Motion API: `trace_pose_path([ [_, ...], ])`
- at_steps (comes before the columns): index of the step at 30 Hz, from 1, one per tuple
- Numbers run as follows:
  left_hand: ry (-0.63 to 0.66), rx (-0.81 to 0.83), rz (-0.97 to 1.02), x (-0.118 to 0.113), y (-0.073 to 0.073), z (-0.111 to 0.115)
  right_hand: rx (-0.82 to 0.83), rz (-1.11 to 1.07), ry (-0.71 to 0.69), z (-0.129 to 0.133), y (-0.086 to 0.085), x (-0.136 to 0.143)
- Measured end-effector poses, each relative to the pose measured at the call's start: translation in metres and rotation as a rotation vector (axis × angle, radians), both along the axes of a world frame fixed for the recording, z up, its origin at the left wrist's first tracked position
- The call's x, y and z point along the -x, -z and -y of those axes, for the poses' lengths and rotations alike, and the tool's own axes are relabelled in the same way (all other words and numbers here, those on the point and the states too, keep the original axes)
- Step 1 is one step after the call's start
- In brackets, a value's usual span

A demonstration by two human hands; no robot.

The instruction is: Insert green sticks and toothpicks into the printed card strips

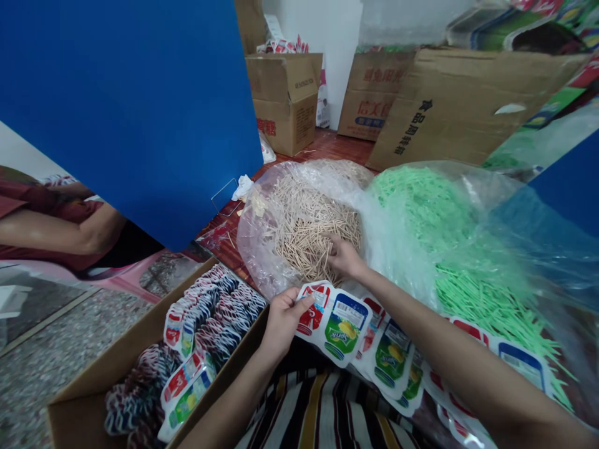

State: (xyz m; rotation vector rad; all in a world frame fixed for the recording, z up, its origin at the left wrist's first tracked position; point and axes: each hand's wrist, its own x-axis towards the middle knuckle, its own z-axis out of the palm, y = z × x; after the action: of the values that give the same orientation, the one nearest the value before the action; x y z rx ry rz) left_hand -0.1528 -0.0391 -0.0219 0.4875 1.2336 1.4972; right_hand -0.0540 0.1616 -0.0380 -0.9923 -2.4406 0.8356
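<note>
My left hand pinches the left end of a strip of flat sachets between thumb and fingers. The sachets carry red cola labels and green-and-blue Sprite labels, and the strip runs to the right across my lap, partly under my right forearm. Over a heap of thin brown sticks in a clear plastic bag, my right hand has its fingers bent in among the sticks. Its thumb and fingertips close at the sticks; how many they grip cannot be made out.
Left of me stands an open cardboard box packed with folded sachet strips. A clear bag of green sticks lies to the right. Cardboard cartons stand behind. A blue panel rises at left, with another person's arm beyond.
</note>
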Motion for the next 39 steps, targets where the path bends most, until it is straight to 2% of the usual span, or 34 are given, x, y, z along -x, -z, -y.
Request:
trace_pose_path([
  [5,-0.007,-0.006,0.001,0.001,0.003,-0.002,0.014,-0.02,0.06,-0.004,-0.001,-0.006],
  [10,0.005,-0.01,0.009,0.0,0.004,-0.002,0.109,-0.022,0.06,-0.01,-0.001,-0.008],
  [16,-0.001,-0.025,0.012,0.0,0.004,-0.004,0.144,-0.071,0.141,-0.008,-0.01,-0.017],
  [18,0.002,-0.031,0.015,0.0,0.004,-0.005,0.225,-0.095,0.147,-0.008,-0.012,-0.018],
  [24,-0.002,-0.005,0.008,0.0,0.002,-0.006,0.608,-0.201,0.107,-0.009,-0.013,-0.018],
  [28,-0.013,-0.035,0.019,0.001,0.003,-0.004,0.744,-0.288,0.094,-0.006,-0.015,-0.02],
  [32,-0.017,-0.042,0.03,0.001,0.005,-0.003,0.758,-0.372,0.122,-0.001,-0.014,-0.018],
  [39,-0.007,-0.016,-0.007,0.002,0.008,-0.005,0.681,-0.463,0.152,0.009,-0.015,-0.011],
])
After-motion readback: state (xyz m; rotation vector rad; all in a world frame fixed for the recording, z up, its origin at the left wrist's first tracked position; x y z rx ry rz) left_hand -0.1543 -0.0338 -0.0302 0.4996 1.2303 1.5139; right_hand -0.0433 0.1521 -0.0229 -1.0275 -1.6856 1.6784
